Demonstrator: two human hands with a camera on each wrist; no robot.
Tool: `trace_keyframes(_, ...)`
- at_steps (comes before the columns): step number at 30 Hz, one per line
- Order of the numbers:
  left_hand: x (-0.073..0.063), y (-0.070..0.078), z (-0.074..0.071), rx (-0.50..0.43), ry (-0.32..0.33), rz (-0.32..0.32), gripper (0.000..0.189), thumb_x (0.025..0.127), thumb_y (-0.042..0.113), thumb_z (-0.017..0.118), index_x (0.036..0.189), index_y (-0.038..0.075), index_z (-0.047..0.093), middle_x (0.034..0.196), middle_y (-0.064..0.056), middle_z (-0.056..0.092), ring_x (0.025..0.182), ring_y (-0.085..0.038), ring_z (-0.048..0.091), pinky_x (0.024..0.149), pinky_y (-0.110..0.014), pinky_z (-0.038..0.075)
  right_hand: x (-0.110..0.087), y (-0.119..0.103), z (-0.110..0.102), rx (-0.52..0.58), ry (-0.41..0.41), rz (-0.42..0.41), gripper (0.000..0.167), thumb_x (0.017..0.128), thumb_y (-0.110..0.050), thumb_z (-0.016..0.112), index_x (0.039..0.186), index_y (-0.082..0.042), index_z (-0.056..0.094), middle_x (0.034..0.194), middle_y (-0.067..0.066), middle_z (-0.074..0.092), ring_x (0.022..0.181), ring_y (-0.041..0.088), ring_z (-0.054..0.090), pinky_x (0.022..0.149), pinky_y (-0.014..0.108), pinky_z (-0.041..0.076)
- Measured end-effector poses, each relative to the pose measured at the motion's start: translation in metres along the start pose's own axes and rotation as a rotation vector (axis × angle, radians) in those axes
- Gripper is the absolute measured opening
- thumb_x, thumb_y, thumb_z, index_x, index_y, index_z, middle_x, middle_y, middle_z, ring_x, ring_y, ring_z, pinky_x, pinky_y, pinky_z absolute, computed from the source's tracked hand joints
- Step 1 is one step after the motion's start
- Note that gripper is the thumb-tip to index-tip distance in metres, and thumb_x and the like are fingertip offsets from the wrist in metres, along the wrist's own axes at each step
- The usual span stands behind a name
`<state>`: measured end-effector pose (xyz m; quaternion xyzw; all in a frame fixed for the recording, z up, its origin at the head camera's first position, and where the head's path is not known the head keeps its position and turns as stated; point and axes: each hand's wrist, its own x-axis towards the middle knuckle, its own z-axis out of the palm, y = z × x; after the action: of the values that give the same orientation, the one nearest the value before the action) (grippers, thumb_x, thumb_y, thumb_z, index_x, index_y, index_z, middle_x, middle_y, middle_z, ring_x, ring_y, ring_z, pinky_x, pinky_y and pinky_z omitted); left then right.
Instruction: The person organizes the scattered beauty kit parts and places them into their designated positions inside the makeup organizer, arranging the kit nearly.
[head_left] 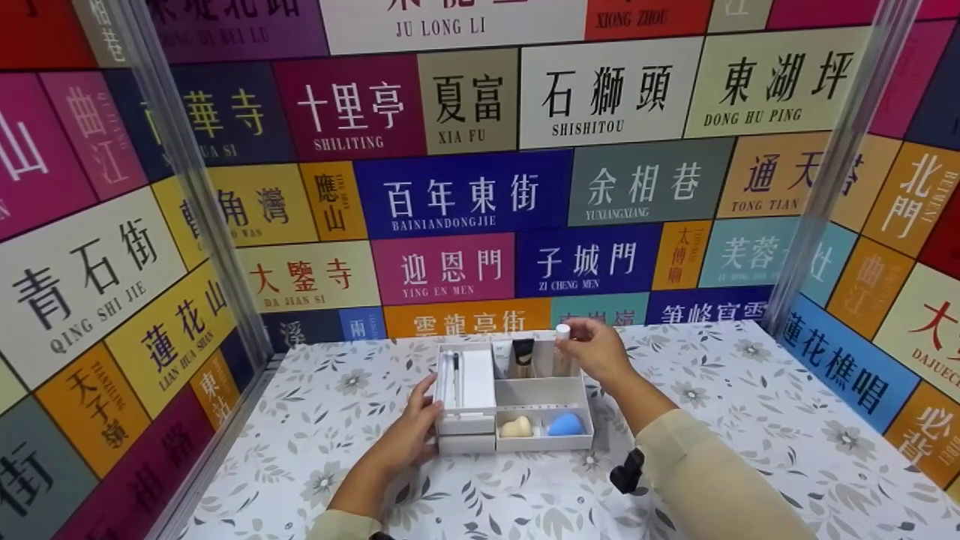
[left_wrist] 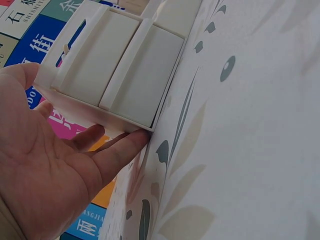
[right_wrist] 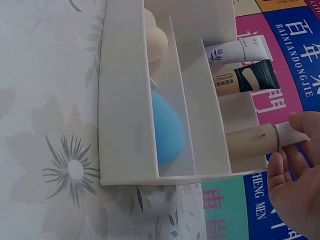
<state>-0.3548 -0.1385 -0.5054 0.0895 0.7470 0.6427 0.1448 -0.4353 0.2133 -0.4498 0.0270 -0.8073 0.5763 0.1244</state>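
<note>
A white desktop organizer (head_left: 540,391) with two small drawers (left_wrist: 142,75) stands on the table. My left hand (head_left: 417,421) rests its extended fingers against the organizer's left side, one fingertip low by the tabletop. At the back right compartment, my right hand (head_left: 600,351) pinches the white cap (right_wrist: 290,135) of a beige foundation bottle (right_wrist: 252,142) between thumb and fingers. The bottle's lower part is inside the compartment. Beside it stand a black-capped tube (right_wrist: 245,80) and a white tube (right_wrist: 237,50). A blue makeup sponge (head_left: 565,424) and a cream sponge (head_left: 517,427) lie in the front compartment.
Slim sticks (head_left: 457,379) stand or lie in the organizer's left section. A floral cloth (head_left: 360,405) covers the table. Colourful sign panels (head_left: 461,191) form the walls behind, with clear corner posts (head_left: 806,210) at both sides.
</note>
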Motion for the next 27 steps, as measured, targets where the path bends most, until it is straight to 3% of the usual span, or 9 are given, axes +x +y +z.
trace_keyframes(5, 0.0, 0.0004, 0.0, -0.003, -0.002, 0.002, 0.067, 0.112, 0.046, 0.042, 0.171, 0.041, 0.01, 0.178, -0.023, 0.013, 0.158, -0.053, 0.035, 0.121, -0.065, 0.044, -0.0002, 0.0003, 0.0013, -0.048, -0.011, 0.007, 0.045, 0.091, -0.012, 0.082, 0.133, -0.001, 0.071, 0.12, 0.018, 0.076, 0.103, 0.02, 0.068, 0.082, 0.019, 0.058)
trace_keyframes(12, -0.0014, 0.0016, 0.0004, -0.003, 0.002, -0.004, 0.067, 0.112, 0.048, 0.042, 0.171, 0.041, 0.011, 0.178, -0.023, 0.015, 0.158, -0.052, 0.036, 0.122, -0.065, 0.043, -0.0033, 0.0023, 0.0028, -0.171, -0.035, 0.031, 0.039, 0.093, -0.022, 0.083, 0.127, -0.005, 0.076, 0.12, 0.016, 0.078, 0.11, 0.028, 0.072, 0.088, 0.032, 0.061)
trace_keyframes(18, 0.0, -0.0001, -0.0004, -0.005, 0.007, -0.016, 0.067, 0.111, 0.049, 0.043, 0.17, 0.043, 0.012, 0.178, -0.022, 0.015, 0.159, -0.051, 0.034, 0.123, -0.066, 0.041, -0.0039, 0.0049, 0.0045, -0.253, -0.035, 0.064, 0.036, 0.091, -0.025, 0.084, 0.121, -0.006, 0.079, 0.118, 0.016, 0.079, 0.104, 0.027, 0.073, 0.085, 0.035, 0.062)
trace_keyframes(27, -0.0005, -0.0013, -0.0002, -0.016, -0.01, 0.017, 0.068, 0.112, 0.045, 0.043, 0.171, 0.039, 0.01, 0.178, -0.024, 0.013, 0.159, -0.053, 0.033, 0.123, -0.064, 0.042, -0.0069, 0.0056, 0.0036, -0.256, -0.041, 0.048, 0.036, 0.09, -0.025, 0.085, 0.121, -0.007, 0.08, 0.118, 0.016, 0.08, 0.104, 0.027, 0.076, 0.085, 0.037, 0.063)
